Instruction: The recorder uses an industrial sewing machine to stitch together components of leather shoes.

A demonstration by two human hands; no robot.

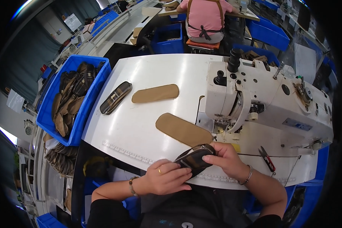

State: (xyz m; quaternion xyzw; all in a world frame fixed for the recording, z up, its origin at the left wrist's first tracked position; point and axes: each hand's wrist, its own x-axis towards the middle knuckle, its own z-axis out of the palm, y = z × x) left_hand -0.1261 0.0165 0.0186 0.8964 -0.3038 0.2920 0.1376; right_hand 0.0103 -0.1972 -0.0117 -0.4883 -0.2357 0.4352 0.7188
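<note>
I have the dark zippered pouch [197, 159] between the two hands at the lower centre of the frame, above the near edge of the white sewing table [129, 129]. The right hand [227, 160] grips its right end; the left hand [167, 176] is at its lower-left side.

The left fingers cover that side from me, so I can't tell how firmly they hold it. The right fingertips are hidden behind the pouch, which also overlaps the lower end of a tan fabric panel [183, 128]; whether those two touch, I can't make out. Both upper arms are cut off by the lower edge.

The right thumb presses on the pouch's face, its forearm angling up from the lower right. The left forearm enters from the lower left, palm inward, fingers nearly straight and close together, pointing right.
</note>
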